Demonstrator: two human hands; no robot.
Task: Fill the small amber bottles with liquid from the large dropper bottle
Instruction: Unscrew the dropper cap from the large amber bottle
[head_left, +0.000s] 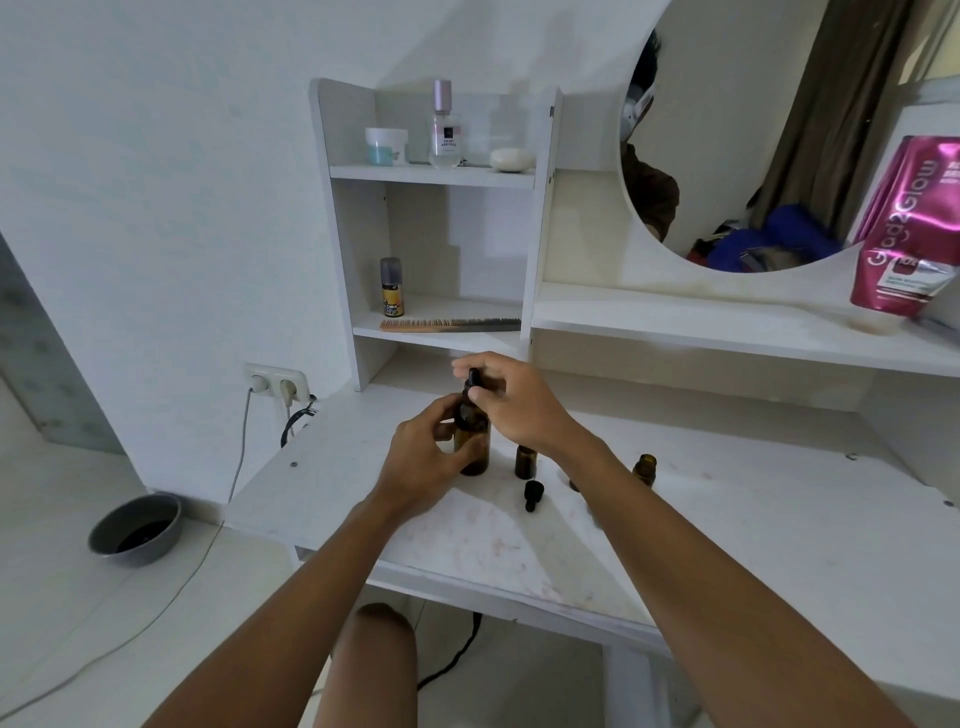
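The large amber dropper bottle stands upright on the white dressing table. My left hand wraps around its body. My right hand pinches the black dropper cap at the bottle's neck. Just right of it stands a small amber bottle without a cap. A second small amber bottle, also uncapped, stands further right, partly behind my right forearm. A loose black dropper cap lies on the tabletop in front of the first small bottle.
A shelf unit behind holds a comb, a spray can, a perfume bottle, a jar and soap. A round mirror and a pink pouch are at the right. A grey bowl sits on the floor near cables and a wall socket.
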